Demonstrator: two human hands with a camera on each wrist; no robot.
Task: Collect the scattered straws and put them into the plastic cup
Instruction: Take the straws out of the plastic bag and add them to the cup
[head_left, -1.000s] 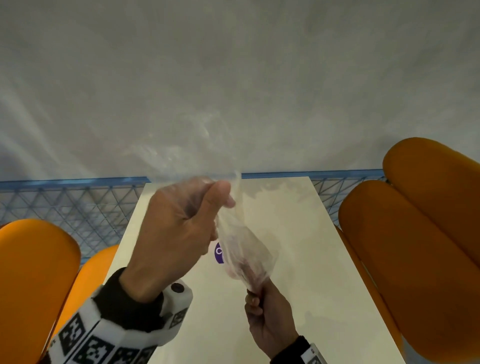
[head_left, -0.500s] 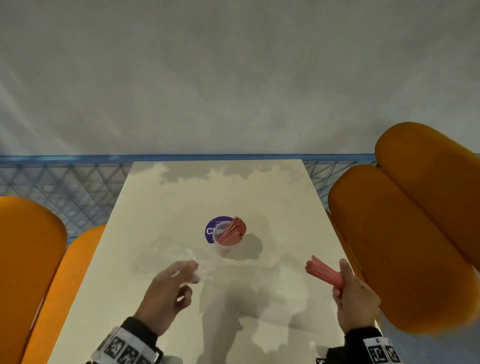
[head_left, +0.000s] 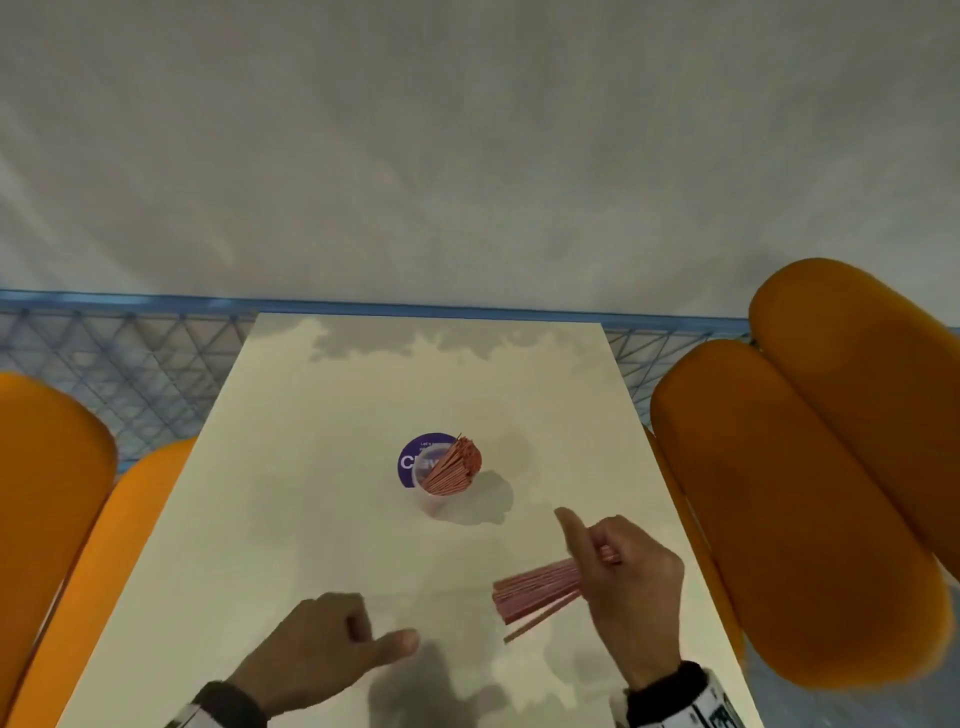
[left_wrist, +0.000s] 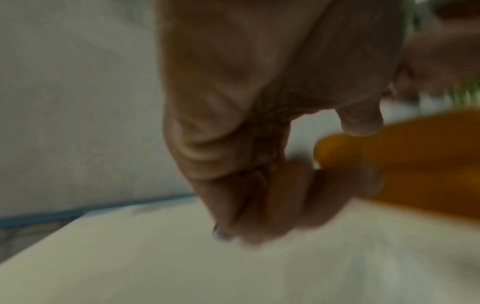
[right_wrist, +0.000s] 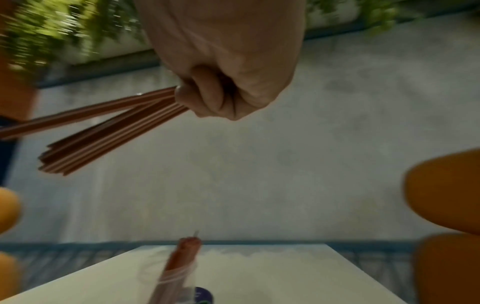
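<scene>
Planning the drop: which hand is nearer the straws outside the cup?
Right: the right hand grips the straw bundle; the left hand is apart, to its left.

Your left hand (left_wrist: 259, 102) is motion-blurred; you cannot tell whether it touches the table (left_wrist: 155, 267). The right wrist view blurs the plastic cup (right_wrist: 176, 280) and crops its base.
</scene>
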